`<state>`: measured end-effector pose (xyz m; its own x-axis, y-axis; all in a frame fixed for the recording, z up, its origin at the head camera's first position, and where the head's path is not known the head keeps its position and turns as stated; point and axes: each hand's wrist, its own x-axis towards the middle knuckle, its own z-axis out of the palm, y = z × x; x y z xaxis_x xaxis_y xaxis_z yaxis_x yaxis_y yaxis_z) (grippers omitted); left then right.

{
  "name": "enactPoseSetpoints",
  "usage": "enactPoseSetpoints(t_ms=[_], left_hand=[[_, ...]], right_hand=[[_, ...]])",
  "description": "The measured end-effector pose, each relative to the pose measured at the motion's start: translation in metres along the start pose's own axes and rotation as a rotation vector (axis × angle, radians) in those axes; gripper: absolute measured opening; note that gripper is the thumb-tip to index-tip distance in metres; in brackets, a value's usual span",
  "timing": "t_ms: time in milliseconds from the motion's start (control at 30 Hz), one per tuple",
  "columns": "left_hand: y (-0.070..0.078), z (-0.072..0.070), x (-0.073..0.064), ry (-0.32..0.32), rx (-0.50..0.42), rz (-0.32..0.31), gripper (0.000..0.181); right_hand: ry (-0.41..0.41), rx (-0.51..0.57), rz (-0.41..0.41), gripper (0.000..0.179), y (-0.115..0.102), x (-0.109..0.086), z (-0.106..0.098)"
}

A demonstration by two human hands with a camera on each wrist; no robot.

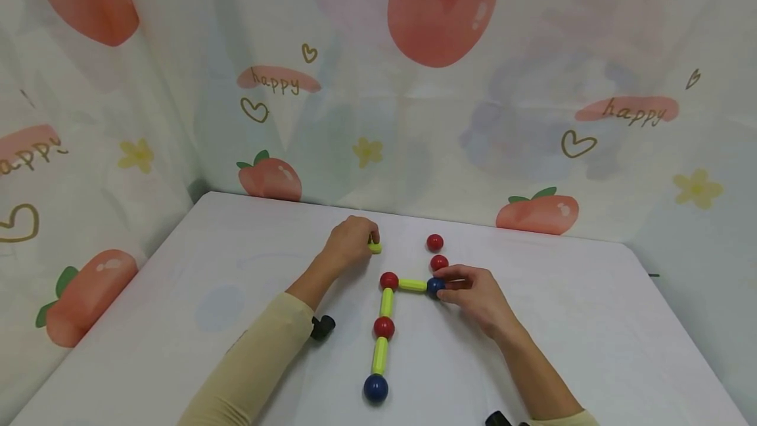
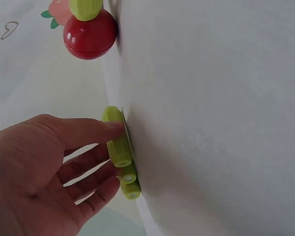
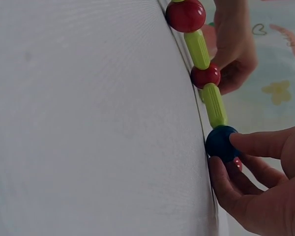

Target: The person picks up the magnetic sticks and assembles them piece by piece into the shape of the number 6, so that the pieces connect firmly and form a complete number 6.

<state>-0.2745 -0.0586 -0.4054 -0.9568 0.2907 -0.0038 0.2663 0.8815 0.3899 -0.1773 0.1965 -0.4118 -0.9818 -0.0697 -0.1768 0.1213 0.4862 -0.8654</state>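
At the far side of the table my left hand [image 1: 351, 242] pinches a yellow-green rod [image 2: 119, 150] between thumb and fingers. Two more such rods [image 2: 131, 191] lie right beside it, partly covered by the fingers. My right hand [image 1: 480, 296] grips a blue ball [image 1: 434, 288] with thumb and fingertips. That ball sits at the right end of a joined chain. From it, a rod [image 1: 412, 285] runs left to a red corner ball [image 1: 389, 281]. Toward me follow a rod [image 1: 386, 302], a red ball [image 1: 384, 327], another rod [image 1: 380, 355] and a blue ball [image 1: 376, 388].
Two loose red balls, a farther one [image 1: 434, 242] and a nearer one [image 1: 439, 262], lie just beyond my right hand. A printed cloth [image 1: 414, 137] hangs behind the white table [image 1: 562, 321]. Black wrist-camera parts [image 1: 322, 327] show beside the left sleeve.
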Motion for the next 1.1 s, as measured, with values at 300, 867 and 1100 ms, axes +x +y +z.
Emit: enactPoseSetpoints(t_ms=[300, 867, 1100], left_hand=[[0.006, -0.009, -0.010, -0.043, -0.056, 0.014, 0.013], [0.041, -0.029, -0.039, -0.187, -0.157, 0.154, 0.013], [0.051, -0.026, -0.048, -0.296, -0.207, 0.280, 0.019]], right_hand=[[0.002, -0.017, 0.002, 0.031, 0.001, 0.002, -0.002], [-0.006, -0.015, 0.008, 0.032, 0.000, 0.002, -0.001], [-0.011, 0.001, -0.024, 0.035, 0.001, 0.001, -0.002]])
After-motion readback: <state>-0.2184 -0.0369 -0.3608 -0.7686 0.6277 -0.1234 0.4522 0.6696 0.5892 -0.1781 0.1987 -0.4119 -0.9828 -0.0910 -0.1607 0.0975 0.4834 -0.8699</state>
